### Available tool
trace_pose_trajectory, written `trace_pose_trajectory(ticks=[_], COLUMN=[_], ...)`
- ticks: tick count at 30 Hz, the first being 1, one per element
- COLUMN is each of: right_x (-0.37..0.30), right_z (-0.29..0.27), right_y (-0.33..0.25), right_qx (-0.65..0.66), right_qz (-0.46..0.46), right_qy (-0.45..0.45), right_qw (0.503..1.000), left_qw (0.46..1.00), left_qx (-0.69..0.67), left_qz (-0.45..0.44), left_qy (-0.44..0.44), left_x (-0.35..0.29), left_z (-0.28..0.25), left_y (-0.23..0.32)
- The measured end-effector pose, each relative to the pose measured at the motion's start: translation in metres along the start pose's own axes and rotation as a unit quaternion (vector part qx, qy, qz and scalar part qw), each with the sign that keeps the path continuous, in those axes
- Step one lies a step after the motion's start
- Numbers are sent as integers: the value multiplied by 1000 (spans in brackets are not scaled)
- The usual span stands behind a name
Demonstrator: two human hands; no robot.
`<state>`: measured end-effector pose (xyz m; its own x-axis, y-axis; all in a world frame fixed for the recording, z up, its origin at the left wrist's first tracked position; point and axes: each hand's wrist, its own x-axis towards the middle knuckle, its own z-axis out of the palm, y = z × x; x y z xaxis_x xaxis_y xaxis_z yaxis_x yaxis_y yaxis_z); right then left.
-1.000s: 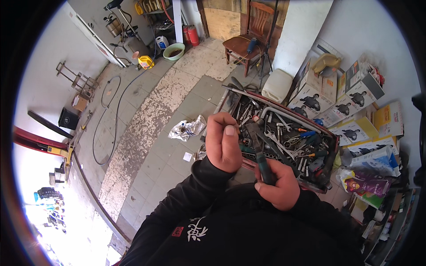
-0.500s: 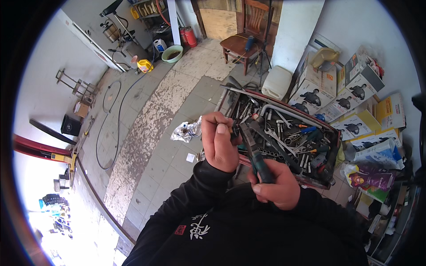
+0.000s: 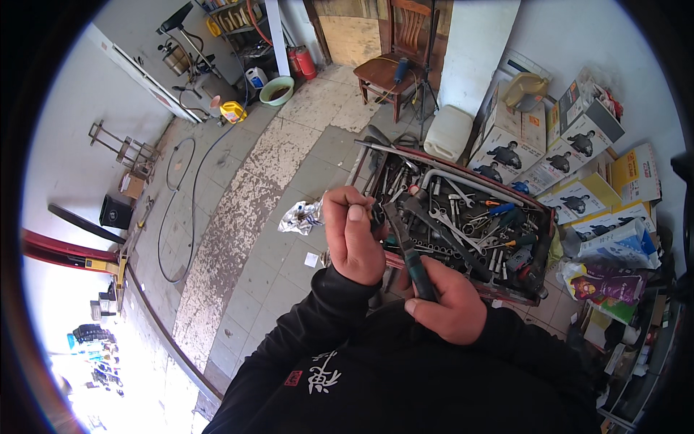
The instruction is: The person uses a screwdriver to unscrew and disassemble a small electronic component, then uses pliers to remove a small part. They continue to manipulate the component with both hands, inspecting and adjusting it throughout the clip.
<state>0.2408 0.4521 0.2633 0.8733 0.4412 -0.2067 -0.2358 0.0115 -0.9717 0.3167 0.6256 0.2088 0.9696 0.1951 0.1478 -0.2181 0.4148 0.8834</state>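
Note:
My right hand point(image 3: 454, 304) is closed round the dark green handles of a pair of pliers point(image 3: 415, 266). The pliers' metal jaws point up and away, toward my left hand point(image 3: 354, 239). In that hand, thumb and fingers pinch a small dark part point(image 3: 379, 215) with an orange-brown spot, too small to name. The jaw tips are close beside this part; whether they touch it I cannot tell. Both hands are in front of my chest, above the near left side of a red-edged tool tray point(image 3: 499, 295) full of wrenches, sockets and screwdrivers.
Cardboard boxes point(image 3: 510, 141) and a white jerrycan point(image 3: 448, 134) stand beyond the tray. A crumpled wrapper point(image 3: 301, 217) lies on the tiled floor to the left. Farther off are a wooden chair point(image 3: 387, 72), a green basin point(image 3: 277, 90) and a hose point(image 3: 194, 210).
The pliers have turned slightly in my right hand, and their jaws sit a little lower and closer to upright. My left hand still pinches the small part, shifted slightly left.

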Motion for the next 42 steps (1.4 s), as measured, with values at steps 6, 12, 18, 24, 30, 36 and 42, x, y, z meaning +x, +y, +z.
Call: trace_pose_trajectory(ticks=[6, 12, 18, 24, 30, 36, 42], right_x=[5, 8, 4, 9, 9, 9, 4], right_z=[-3, -9, -24, -44, -41, -25, -27], right_y=[11, 15, 6, 2, 4, 9, 11], right_qx=[-188, -301, -462, -588, -532, -427, -497], right_qz=[-106, -190, -193, -201, -197, -197, -218], right_qy=[83, 143, 173, 144, 144, 167, 200], right_qw=[973, 923, 848, 770, 811, 867, 816], left_qw=[999, 988, 922, 869, 959, 975, 984], left_qx=[19, 120, 317, 447, 261, 205, 138], left_qz=[13, 59, 174, 134, 40, 45, -24], left_qy=[-34, -79, -134, -165, -102, -75, -108], left_x=[0, 2, 15, 21, 16, 8, 4], left_z=[-5, -14, -19, -14, -16, -13, -8], left_y=[-3, -3, 7, 9, 5, 1, 6])
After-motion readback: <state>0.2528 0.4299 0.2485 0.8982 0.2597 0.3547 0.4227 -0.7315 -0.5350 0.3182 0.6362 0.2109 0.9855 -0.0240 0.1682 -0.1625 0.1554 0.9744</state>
